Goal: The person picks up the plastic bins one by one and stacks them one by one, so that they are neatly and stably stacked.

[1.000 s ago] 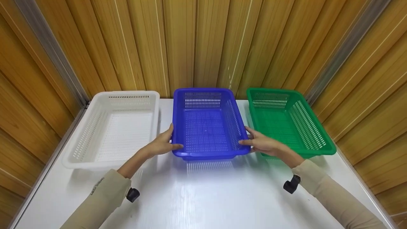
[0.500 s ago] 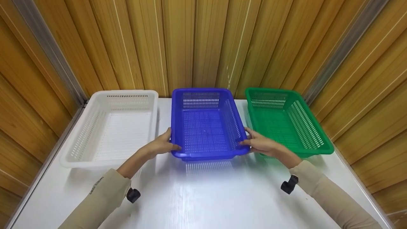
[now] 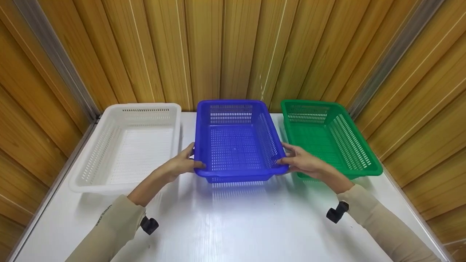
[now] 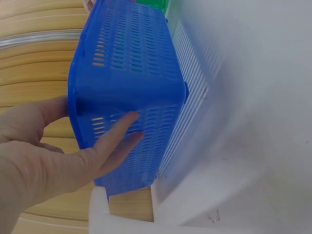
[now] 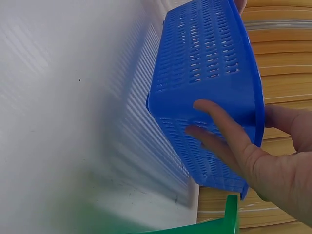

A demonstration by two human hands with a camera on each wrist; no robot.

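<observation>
Blue plastic basket (image 3: 235,145) stood mid-row at the far side of the white table (image 3: 233,229), between the white basket (image 3: 142,156) on the left and the green basket (image 3: 315,145) on the right, apart from both at the far ends. Left hand (image 3: 181,165) gripped its near left corner, thumb over the rim, fingers along the outer wall; right hand (image 3: 303,161) gripped the near right corner likewise. Progress (judged): three baskets roughly aligned, positioning apparently almost complete; release not yet done. Base contact with table: could not tell.
</observation>
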